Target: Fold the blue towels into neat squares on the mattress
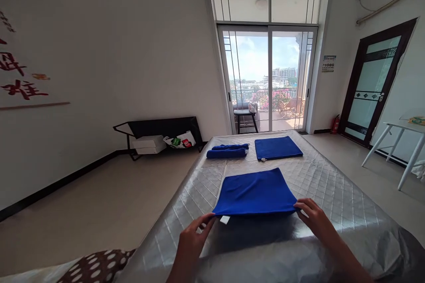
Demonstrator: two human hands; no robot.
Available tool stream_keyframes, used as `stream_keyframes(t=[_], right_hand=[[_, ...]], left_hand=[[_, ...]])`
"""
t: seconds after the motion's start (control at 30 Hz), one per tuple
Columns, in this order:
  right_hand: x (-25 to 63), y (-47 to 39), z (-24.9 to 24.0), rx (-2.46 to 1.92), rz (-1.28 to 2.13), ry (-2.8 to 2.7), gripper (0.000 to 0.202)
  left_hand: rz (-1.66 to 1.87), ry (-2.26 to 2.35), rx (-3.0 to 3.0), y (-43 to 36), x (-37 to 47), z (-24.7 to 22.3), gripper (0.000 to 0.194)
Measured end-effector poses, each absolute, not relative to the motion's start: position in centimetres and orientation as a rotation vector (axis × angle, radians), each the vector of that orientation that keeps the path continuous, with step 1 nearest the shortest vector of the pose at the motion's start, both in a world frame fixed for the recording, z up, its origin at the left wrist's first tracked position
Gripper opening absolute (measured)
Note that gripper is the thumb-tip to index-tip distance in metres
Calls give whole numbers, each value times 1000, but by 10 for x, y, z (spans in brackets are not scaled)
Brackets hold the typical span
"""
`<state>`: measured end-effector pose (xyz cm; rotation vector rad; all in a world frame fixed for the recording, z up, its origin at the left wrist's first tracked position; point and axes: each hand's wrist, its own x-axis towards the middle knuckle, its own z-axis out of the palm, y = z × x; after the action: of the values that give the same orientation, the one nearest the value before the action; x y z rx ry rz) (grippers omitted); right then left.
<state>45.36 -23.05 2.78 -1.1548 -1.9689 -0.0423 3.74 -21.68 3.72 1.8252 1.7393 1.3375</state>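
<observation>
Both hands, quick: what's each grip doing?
Left hand: closed on the near-left corner of the blue cloth.
Right hand: closed on its near-right corner.

Left hand (195, 231) and right hand (312, 216) both raised at matching height, well apart; each pinches with thumb and fingertips, fingers bent; forearms bare, entering from the lower edge and angled inward, right arm more slanted
</observation>
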Motion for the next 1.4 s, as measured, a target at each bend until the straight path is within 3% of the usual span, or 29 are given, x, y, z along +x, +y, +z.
stream_keyframes(t=[0.43, 0.67, 0.9, 1.07, 1.27, 1.4], right_hand=[[471, -237, 177, -1027, -321, -1805, 28], [476, -170, 202, -1173, -124, -1874, 35], [472, -119, 225, -1246, -136, -1734, 31], [473, -148, 182, -1177, -18, -1750, 34], [471, -194, 62, -1304, 390, -1847, 31], [470, -210, 16, -1470, 543, -1877, 22]], left_hand=[[1753, 1812, 2123, -209, 44, 161, 48], [1384, 1732, 2051, -129, 51, 204, 51], [1517, 1653, 1996, -92, 61, 232, 51], [1532, 1564, 1921, -116, 51, 182, 53], [1112, 1605, 2087, -171, 44, 54, 36], [857, 1700, 2201, -193, 43, 5, 30]])
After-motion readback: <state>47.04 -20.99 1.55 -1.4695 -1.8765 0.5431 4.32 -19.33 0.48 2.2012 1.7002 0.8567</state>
